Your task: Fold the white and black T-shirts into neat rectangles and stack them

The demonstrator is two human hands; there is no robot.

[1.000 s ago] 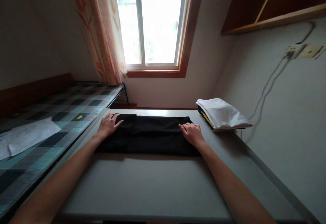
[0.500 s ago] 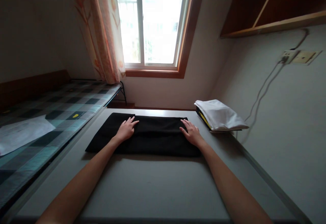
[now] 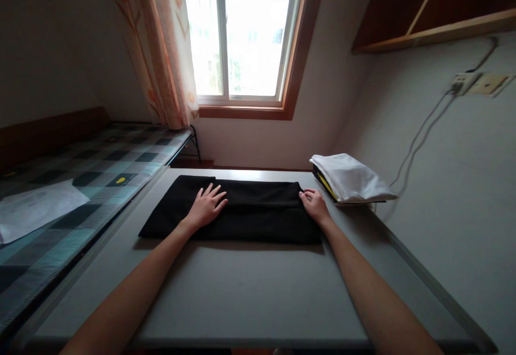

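A folded black cloth (image 3: 258,210) lies as a long flat strip across the grey-white table (image 3: 242,296); I cannot tell what kind of garment it is. My left hand (image 3: 206,204) rests flat on it, left of the middle, with the fingers spread. At the cloth's right end is my right hand (image 3: 315,204), its fingers curled in and closed on the edge. The fold there lifts slightly beside the fingertips.
A stack of folded cloths (image 3: 350,179), white on top with yellow and black beneath, sits at the table's back right by the wall. Left of the table stands a bed with a checked mattress (image 3: 133,167) and a paper sheet (image 3: 40,208). A socket with cords (image 3: 465,83) is on the right wall.
My right hand has shifted right, from lying spread on top of the cloth to closing on its right edge. My left hand has slid slightly right, still flat.
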